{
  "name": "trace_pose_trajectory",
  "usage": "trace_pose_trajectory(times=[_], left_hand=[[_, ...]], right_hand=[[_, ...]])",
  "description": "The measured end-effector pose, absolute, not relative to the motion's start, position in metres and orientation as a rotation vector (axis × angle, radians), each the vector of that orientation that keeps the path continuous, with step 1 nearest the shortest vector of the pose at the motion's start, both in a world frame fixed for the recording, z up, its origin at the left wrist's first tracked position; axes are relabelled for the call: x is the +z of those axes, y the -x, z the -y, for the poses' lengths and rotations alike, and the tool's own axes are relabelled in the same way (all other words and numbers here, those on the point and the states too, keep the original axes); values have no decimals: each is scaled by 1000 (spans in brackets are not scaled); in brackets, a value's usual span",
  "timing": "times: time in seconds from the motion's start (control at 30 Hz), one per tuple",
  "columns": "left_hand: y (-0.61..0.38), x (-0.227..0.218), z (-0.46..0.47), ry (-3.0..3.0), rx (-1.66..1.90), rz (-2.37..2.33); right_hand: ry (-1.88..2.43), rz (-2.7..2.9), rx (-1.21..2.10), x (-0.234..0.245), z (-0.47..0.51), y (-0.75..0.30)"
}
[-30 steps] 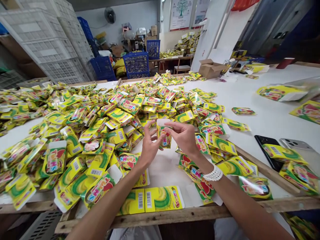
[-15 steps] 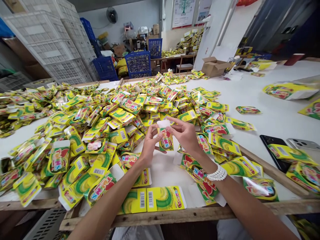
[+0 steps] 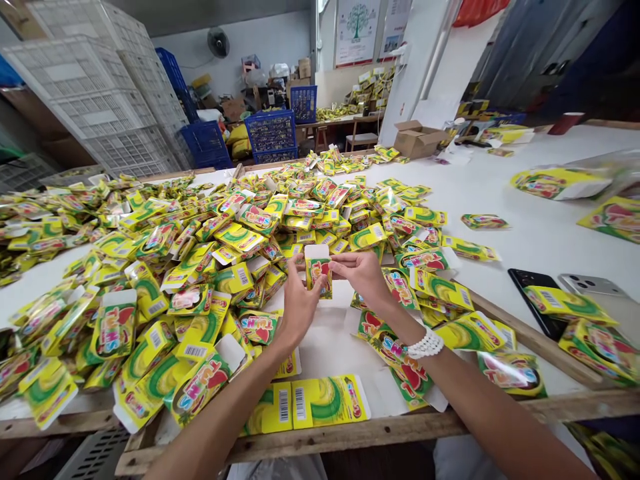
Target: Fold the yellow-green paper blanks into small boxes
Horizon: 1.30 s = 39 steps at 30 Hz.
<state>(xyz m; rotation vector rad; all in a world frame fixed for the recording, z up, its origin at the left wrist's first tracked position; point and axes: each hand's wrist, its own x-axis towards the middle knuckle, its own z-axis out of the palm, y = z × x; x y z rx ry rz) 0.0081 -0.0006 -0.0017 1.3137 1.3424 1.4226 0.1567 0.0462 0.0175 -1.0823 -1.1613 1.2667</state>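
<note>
A small green, yellow and red printed carton [image 3: 317,270] is held upright between my two hands, its white flap [image 3: 317,252] standing up at the top. My left hand [image 3: 303,293] grips it from the left, thumb across the printed front. From the right, my right hand [image 3: 363,275] pinches its edge with thumb and fingers. A bracelet of white beads circles my right wrist. Below my hands, two yellow cartons [image 3: 327,401] lie flat side by side along the table's front edge.
A large heap of similar cartons [image 3: 240,227] covers the table's left and middle. A wooden strip [image 3: 530,333] and a black phone [image 3: 537,300] lie to the right. An open cardboard box [image 3: 420,139], blue crates [image 3: 271,133] and stacked white crates [image 3: 95,87] stand farther back.
The carton has turned more upright, and its flap stands higher. My right hand has shifted from over its top to its right edge. The view has swung slightly.
</note>
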Motion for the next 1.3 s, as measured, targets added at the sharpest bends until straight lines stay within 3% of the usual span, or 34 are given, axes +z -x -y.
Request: trace_pose_trajectory(times=[0.2, 0.6, 0.87, 1.13, 1.3], left_hand=[[-14, -9, 3, -1454, 1449, -1411], [1, 0, -1, -1617, 1399, -1571], [1, 4, 3, -1771, 1326, -1711], [2, 7, 4, -1920, 1063, -1949], [4, 5, 2, -1951, 1051, -1991]], right_hand=[[1076, 1209, 1240, 23, -36, -149], [969, 1070, 1596, 29, -35, -160], [1021, 999, 1470, 23, -31, -152], [1051, 1381, 918, 8, -29, -139], [997, 1451, 1000, 10, -29, -142]])
